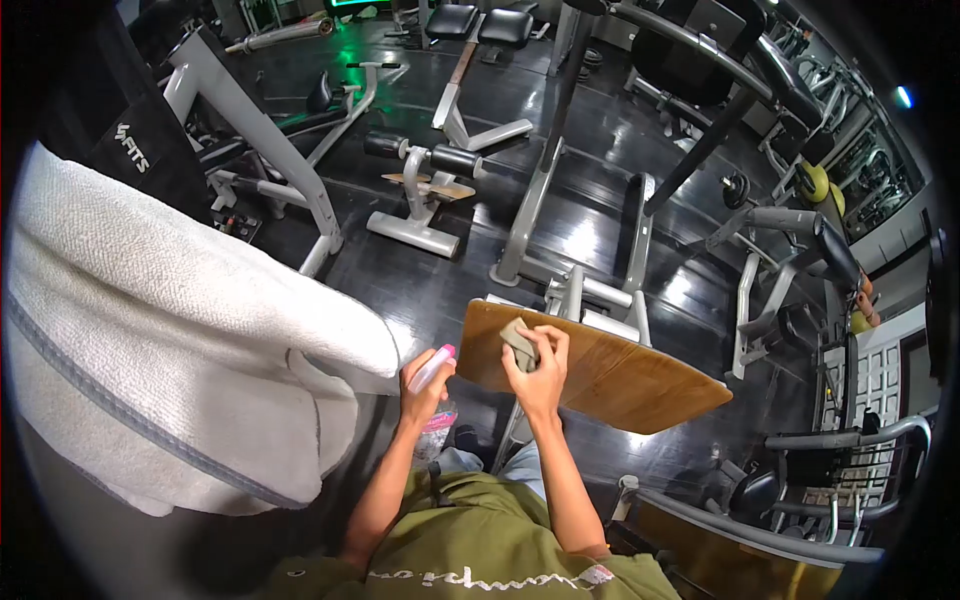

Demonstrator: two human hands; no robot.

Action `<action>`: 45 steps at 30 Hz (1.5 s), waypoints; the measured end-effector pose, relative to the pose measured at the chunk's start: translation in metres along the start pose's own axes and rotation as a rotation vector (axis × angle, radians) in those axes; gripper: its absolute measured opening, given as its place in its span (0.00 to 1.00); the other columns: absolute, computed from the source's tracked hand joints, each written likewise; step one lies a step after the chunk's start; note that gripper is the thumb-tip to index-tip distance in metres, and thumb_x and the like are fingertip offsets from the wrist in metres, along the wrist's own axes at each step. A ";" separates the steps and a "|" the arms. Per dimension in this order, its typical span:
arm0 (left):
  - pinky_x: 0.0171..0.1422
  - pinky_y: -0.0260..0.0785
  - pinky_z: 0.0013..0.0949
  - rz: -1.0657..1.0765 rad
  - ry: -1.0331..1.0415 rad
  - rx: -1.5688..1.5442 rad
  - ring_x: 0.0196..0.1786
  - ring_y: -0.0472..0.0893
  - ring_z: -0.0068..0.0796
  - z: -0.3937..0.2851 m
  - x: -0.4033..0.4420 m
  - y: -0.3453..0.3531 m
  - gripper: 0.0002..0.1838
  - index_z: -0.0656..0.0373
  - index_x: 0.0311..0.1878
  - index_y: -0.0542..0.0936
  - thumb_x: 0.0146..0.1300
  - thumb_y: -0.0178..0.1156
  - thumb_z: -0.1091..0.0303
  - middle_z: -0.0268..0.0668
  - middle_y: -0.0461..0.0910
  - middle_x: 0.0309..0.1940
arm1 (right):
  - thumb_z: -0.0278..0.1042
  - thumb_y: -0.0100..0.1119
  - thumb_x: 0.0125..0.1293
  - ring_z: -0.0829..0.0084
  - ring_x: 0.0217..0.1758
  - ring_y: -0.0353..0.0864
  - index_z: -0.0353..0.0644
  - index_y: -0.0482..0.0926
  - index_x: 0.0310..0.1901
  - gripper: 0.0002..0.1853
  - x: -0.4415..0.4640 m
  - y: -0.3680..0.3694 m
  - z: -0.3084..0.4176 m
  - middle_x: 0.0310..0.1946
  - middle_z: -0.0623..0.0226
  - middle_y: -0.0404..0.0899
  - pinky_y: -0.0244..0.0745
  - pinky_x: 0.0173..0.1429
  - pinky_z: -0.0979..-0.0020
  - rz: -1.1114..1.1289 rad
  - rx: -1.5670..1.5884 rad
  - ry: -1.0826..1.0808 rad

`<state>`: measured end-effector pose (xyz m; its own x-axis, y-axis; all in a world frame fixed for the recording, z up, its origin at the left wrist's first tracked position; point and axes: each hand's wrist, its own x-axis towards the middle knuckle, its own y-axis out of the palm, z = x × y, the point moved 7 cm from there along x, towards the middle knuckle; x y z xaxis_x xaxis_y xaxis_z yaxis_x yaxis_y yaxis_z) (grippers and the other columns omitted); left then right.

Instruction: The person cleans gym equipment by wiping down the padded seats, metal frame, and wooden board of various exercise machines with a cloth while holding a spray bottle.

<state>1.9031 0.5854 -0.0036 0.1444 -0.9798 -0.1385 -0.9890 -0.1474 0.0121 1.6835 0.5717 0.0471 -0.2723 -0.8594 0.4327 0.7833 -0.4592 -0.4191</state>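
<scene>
A clear spray bottle point(436, 425) with a pink label and a white and pink spray head is held in my left hand point(425, 388), whose fingers wrap round its top. My right hand point(541, 372) grips a folded beige cloth point(519, 345) between thumb and fingers. That cloth is at the left end of a brown wooden board point(640, 385), which is fixed to a grey metal frame. The bottle hangs left of the board, apart from it.
A large white towel point(190, 300) fills the left side. Ahead stand a low padded roller stand point(420, 200) and a tall machine frame point(540, 200). More gym equipment is at the right, with a grey rail point(760, 515) at the lower right.
</scene>
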 end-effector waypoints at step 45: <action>0.25 0.65 0.26 0.193 -0.091 -0.023 0.18 0.73 0.20 0.014 -0.001 -0.001 0.12 0.63 0.35 0.80 0.66 0.60 0.62 0.37 0.80 0.29 | 0.27 0.76 0.44 0.69 0.39 0.81 0.58 0.87 0.47 0.25 0.001 0.045 -0.010 0.44 0.79 0.83 0.81 0.41 0.66 -0.090 -0.188 -0.216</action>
<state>1.9034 0.5880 -0.0171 -0.0526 -0.9741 -0.2198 -0.9968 0.0381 0.0697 1.7129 0.5476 0.0203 -0.1949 -0.7546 0.6266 0.6384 -0.5826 -0.5030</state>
